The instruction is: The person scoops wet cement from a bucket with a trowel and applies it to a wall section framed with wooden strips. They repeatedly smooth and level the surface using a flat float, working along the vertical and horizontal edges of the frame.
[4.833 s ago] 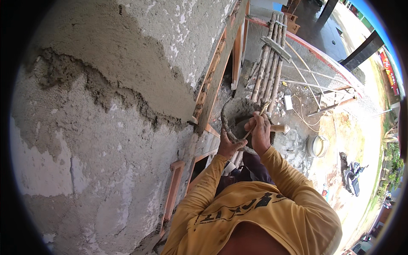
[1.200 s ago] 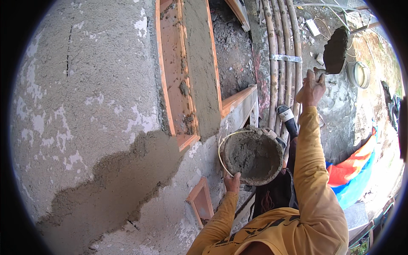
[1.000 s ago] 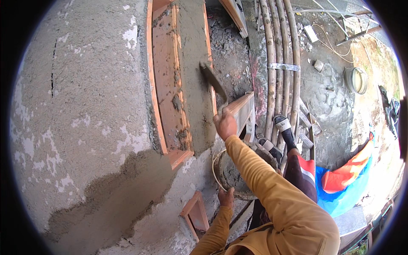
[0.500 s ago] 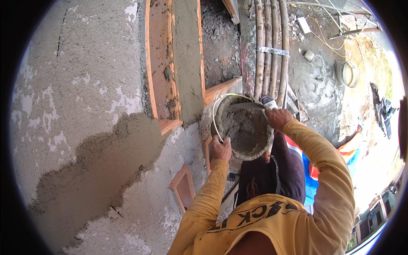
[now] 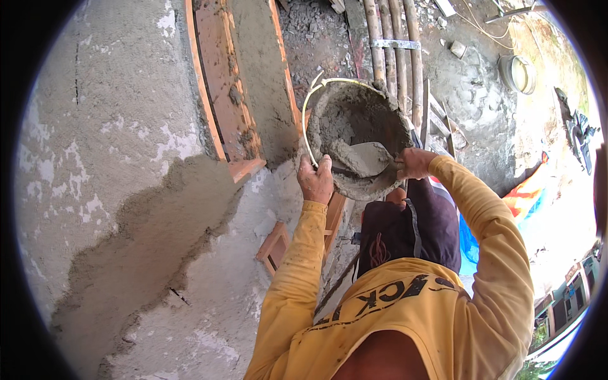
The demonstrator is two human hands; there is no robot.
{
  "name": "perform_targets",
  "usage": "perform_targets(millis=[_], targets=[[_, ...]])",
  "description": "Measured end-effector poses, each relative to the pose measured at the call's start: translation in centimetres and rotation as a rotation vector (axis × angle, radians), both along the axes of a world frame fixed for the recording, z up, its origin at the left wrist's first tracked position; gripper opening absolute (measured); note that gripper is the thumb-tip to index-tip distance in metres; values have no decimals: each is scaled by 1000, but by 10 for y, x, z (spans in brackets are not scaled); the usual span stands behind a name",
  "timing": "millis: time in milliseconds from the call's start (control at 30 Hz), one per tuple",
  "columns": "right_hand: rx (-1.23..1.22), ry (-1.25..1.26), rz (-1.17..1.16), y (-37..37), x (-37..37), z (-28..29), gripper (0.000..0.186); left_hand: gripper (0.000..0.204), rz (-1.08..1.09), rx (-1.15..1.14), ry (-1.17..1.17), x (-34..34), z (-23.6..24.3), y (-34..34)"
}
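Observation:
A round bucket (image 5: 401,120) of wet grey mortar is in front of me, its rim caked and its pale handle (image 5: 306,114) hanging round the left side. My left hand (image 5: 315,180) is closed on the near left of the rim. My right hand (image 5: 416,164) grips a trowel at the right side of the bucket; its handle is mostly hidden by my fingers. The trowel blade (image 5: 375,158) lies inside the bucket, a lump of mortar (image 5: 352,156) on its left part.
On the left a rough wall (image 5: 126,76) carries a band of darker fresh mortar (image 5: 152,234). Wooden formwork (image 5: 231,95) runs beside it. Beyond the bucket lie strapped poles (image 5: 396,63); a second bucket (image 5: 516,74) stands at far right. A small wooden frame (image 5: 273,248) is near my left forearm.
The bucket has shifted farther from me and tilted, showing more of its inner far wall. The trowel has moved from the far rim down into the bucket and now carries mortar.

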State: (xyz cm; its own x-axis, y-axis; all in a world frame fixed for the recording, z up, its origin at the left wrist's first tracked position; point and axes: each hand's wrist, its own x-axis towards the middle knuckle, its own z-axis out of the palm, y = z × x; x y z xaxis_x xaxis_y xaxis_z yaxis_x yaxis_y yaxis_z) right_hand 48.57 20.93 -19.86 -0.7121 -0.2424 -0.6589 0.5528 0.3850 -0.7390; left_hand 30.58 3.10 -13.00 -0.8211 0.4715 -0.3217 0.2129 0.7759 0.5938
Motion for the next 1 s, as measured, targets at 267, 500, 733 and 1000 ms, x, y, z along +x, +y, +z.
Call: perform_targets(millis=[267,500,733,1000], targets=[[-396,-131,-619,11,-1,29,26,24,531,52,-346,8,-26,-31],[-134,314,-1581,43,-55,39,31,43,741,-6,-460,32,-42,-90],[182,460,-1873,-13,-205,-21,16,52,553,67,-398,63,-86,-163],[90,180,-723,-115,-57,62,28,51,548,30,-313,63,-77,-196]])
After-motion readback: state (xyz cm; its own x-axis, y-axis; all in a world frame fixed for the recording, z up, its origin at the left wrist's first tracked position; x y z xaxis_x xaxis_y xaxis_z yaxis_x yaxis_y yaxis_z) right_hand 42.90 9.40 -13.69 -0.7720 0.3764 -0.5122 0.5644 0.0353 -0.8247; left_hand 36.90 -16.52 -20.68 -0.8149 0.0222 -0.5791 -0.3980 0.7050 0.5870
